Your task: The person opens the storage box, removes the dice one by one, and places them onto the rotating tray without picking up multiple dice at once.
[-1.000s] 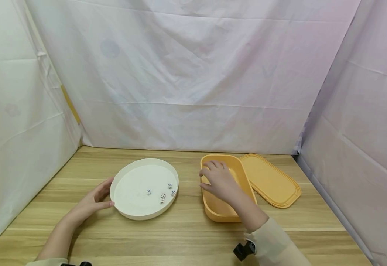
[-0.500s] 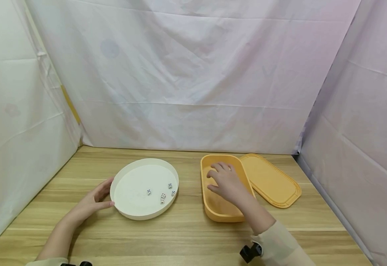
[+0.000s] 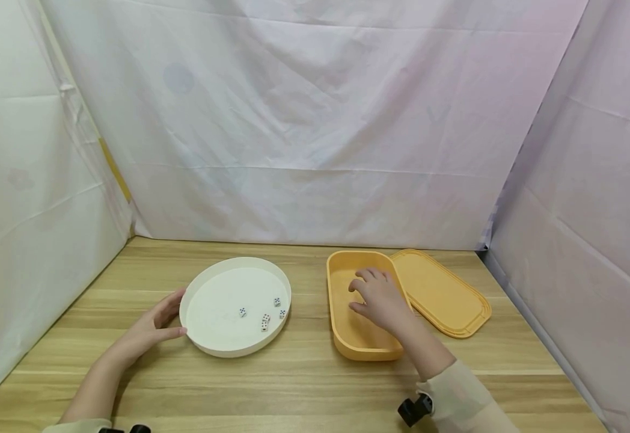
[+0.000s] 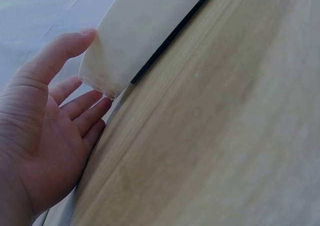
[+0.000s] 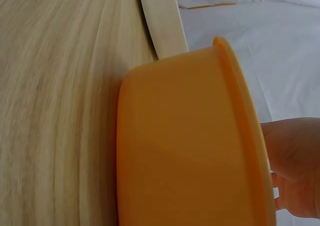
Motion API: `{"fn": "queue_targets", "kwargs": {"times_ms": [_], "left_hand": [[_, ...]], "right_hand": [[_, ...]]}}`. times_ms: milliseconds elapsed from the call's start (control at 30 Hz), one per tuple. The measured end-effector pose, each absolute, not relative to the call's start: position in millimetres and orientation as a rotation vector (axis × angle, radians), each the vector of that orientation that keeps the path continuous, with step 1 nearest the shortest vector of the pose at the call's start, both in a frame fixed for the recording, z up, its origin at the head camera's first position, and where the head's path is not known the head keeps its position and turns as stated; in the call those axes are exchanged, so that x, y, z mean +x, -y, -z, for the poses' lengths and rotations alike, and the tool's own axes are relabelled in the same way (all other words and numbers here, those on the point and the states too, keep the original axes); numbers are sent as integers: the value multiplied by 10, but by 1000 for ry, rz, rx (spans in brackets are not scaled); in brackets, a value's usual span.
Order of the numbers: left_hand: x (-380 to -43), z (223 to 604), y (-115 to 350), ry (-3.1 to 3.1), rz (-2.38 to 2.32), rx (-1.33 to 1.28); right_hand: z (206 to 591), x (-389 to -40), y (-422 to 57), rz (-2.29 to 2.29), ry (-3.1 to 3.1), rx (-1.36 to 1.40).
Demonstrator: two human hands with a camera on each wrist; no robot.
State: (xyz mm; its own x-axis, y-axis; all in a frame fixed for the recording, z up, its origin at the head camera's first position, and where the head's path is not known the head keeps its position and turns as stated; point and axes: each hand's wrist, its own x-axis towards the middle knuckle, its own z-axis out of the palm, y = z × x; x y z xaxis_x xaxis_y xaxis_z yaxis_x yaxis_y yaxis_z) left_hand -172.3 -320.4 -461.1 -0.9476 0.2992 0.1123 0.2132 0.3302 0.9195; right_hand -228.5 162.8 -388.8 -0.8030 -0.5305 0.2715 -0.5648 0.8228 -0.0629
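In the head view my left hand rests at the left side of a round white tray, thumb and fingers spread apart at its rim. The left wrist view has the thumb against the tray's wall, fingers beside it. Several small white dice lie in the tray's right half. My right hand hangs over a deep orange box, its fingers loosely bent and thumb apart from them. A pale patch shows between its fingers in the right wrist view; I cannot tell what it is.
An orange lid lies flat right of the box, close against it. Wooden tabletop runs between and in front of the tray and box. White cloth walls stand behind and at both sides.
My right hand has shifted rightward and slightly down over the orange box, uncovering more of its inside at the left. My left hand, the tray and the dice stay in place.
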Motion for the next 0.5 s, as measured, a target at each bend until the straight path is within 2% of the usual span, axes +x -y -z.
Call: {"fn": "queue_targets", "kwargs": {"times_ms": [500], "left_hand": [[-1716, 4602, 3193, -2498, -1700, 478]], "right_hand": [[4015, -2345, -1772, -157, 2855, 779]]}}
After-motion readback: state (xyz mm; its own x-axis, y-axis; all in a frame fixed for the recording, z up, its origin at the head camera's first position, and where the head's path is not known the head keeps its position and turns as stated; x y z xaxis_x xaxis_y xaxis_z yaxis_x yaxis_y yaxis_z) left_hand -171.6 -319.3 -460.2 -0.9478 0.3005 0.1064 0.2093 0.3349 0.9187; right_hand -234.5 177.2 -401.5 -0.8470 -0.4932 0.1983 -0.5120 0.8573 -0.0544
